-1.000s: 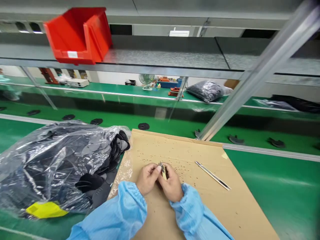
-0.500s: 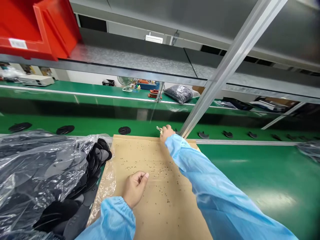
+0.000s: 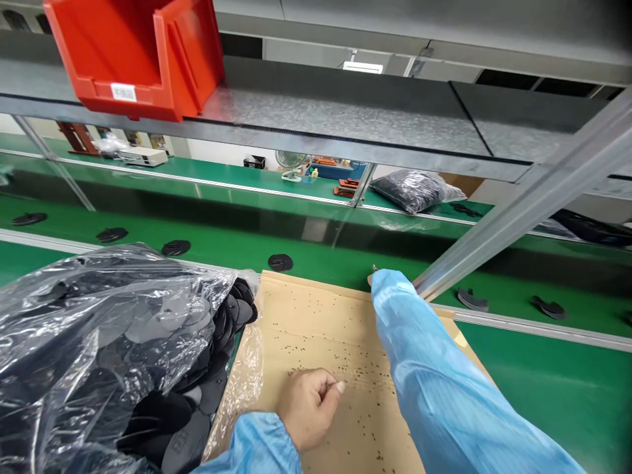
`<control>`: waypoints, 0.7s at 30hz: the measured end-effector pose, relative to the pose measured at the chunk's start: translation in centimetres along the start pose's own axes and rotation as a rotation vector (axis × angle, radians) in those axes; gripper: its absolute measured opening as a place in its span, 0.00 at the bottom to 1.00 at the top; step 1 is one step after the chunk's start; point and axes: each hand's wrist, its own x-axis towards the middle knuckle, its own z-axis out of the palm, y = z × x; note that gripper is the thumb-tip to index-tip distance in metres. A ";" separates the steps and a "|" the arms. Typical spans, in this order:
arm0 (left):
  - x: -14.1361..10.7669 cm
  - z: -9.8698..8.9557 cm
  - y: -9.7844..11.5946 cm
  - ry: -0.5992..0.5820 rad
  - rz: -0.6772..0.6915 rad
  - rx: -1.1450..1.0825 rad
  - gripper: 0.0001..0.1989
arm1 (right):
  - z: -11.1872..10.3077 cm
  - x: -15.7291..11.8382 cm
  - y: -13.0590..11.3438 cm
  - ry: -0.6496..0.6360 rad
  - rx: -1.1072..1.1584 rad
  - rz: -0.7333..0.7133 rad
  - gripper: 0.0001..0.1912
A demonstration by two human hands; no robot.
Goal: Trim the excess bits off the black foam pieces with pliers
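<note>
My left hand (image 3: 311, 407) is closed in a loose fist above the cardboard sheet (image 3: 316, 316), thumb resting on the curled fingers. Whether anything is inside it is hidden. My right hand (image 3: 370, 280) reaches to the far edge of the cardboard, mostly covered by its blue sleeve. A small metal hand tool (image 3: 375, 268) pokes out past it, only its tip showing; its exact kind I cannot make out. Tiny dark bits (image 3: 345, 359) lie scattered over the cardboard. Beyond it, a black flat rounded part (image 3: 280, 263) lies on the green belt (image 3: 326, 263).
At left, a clear plastic bag (image 3: 123, 316) spills black rounded pieces (image 3: 187, 441) beside the cardboard. A slanted metal post (image 3: 523, 197) stands right of my right arm. Overhead, a red bin (image 3: 133, 59) sits on a grey shelf (image 3: 336, 99). More black parts (image 3: 471, 299) are on the belt.
The view has swung left, so more of the red bin shows. My right hand has turned behind its sleeve, hiding most of the tool. The left hand stays closed.
</note>
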 end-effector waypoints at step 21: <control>0.1 0.2 -0.5 -0.013 0.033 -0.017 0.11 | 1.2 -0.1 1.1 0.111 0.065 0.229 0.14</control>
